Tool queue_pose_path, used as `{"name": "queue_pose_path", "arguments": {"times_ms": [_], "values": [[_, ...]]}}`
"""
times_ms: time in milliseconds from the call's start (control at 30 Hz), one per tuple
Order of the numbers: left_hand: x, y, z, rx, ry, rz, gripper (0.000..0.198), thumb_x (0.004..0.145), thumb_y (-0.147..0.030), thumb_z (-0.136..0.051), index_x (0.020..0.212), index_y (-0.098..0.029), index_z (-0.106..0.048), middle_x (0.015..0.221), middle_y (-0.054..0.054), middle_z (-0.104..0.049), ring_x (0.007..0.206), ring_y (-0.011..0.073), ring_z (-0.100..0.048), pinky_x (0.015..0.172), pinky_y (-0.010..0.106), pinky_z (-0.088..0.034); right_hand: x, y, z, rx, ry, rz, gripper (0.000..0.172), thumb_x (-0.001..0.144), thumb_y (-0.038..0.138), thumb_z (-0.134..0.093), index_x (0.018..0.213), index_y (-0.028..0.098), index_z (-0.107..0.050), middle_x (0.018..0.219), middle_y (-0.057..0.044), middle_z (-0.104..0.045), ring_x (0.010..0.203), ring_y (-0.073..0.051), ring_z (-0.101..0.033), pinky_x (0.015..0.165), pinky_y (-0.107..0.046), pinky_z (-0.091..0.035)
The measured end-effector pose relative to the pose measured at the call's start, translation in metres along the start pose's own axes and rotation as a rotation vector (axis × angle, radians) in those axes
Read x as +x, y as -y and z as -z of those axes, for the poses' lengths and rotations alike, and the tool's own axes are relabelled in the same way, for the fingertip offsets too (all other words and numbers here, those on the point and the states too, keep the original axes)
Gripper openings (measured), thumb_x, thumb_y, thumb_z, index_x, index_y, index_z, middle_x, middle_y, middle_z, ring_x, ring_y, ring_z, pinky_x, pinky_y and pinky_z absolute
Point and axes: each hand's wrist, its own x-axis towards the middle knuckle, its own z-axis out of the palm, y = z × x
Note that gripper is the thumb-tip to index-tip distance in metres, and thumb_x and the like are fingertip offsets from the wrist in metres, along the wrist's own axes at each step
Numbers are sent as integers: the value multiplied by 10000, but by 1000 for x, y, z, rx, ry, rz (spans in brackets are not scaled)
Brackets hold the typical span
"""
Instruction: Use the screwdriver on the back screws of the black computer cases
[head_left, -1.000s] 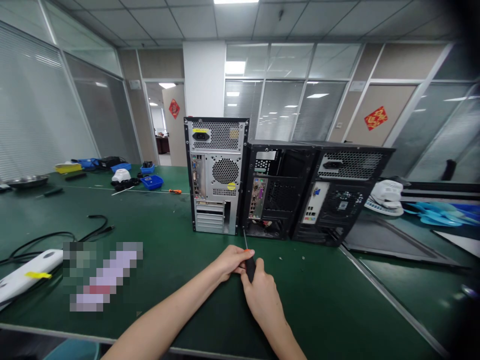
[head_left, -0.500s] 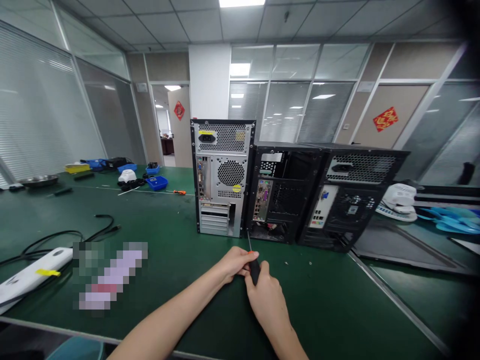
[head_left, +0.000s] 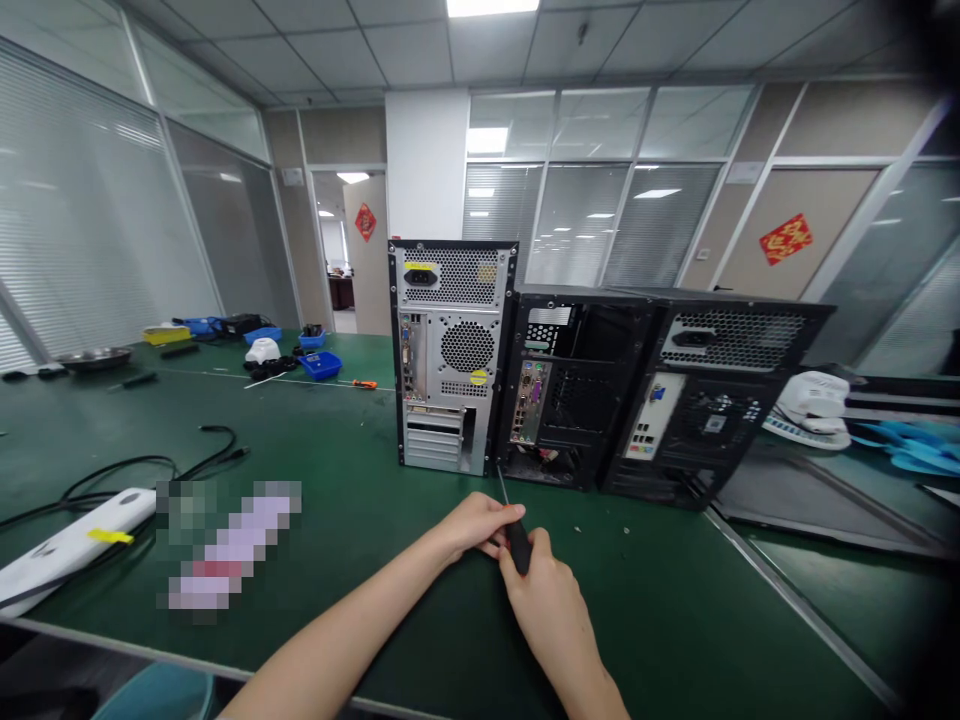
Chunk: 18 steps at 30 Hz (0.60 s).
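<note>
The right grip (head_left: 555,595) wraps a black-handled screwdriver (head_left: 518,550); the left grip (head_left: 480,522) pinches it near the shaft (head_left: 504,488). The shaft points forward, its tip low where a silver-backed computer case (head_left: 442,385) and a black case (head_left: 581,400) stand side by side on the green surface (head_left: 345,450).

Black screwdriver handle (head_left: 518,547), black-edged silver computer back (head_left: 455,350), yellow sticker (head_left: 478,378), plain dark-green tabletop (head_left: 330,445)

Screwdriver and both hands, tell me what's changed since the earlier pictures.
The camera has swung slightly left, so everything sits further right in the picture. The handle end of the screwdriver has tilted a little to the right, the right hand with it. Nothing was taken hold of or let go: the left hand also keeps its grip. The three computer towers stay put.
</note>
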Motion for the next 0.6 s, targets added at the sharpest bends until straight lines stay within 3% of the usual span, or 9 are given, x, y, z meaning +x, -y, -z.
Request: {"name": "queue_pose_path", "arguments": {"times_ms": [133, 200, 333, 433, 600], "values": [[0, 1, 0, 43, 86, -9, 772, 448, -850, -605, 682, -114, -611, 643, 42, -632, 586, 121, -589, 569, 257, -492, 2, -23, 2, 185, 18, 71, 183, 863, 403, -354, 853, 236, -430, 676, -53, -632, 606, -209, -601, 564, -287, -366], [1, 2, -1, 60, 103, -19, 827, 448, -888, -553, 714, -108, -623, 701, 73, -659, 616, 139, -608, 581, 272, -497, 3, -39, 4, 274, -39, 133, 187, 823, 426, -412, 837, 245, -458, 646, -19, -611, 571, -185, -566, 561, -282, -374], [4, 4, -2, 74, 153, -59, 849, 538, -886, -504, 813, -96, -646, 804, 123, -689, 662, 151, -619, 621, 285, -493, 7, -69, 18, 477, -68, 225, 331, 744, 543, -522, 849, 230, -531, 641, 8, -580, 512, -136, -499, 532, -272, -382], [7, 2, -1, 106, 182, -94, 725, 610, -779, -589, 858, -101, -653, 854, 124, -696, 689, 137, -617, 652, 270, -483, 11, -88, 34, 650, 38, 139, 503, 710, 623, -547, 987, 203, -545, 552, 60, -477, 384, -90, -372, 398, -247, -277], [18, -5, -6, 182, 120, -144, 394, 735, -487, -641, 852, -111, -649, 843, 96, -701, 672, 112, -614, 643, 243, -477, 18, -117, 57, 764, -25, 91, 634, 658, 611, -639, 1120, 187, -551, 589, 44, -518, 410, -77, -381, 386, -228, -252]]}}
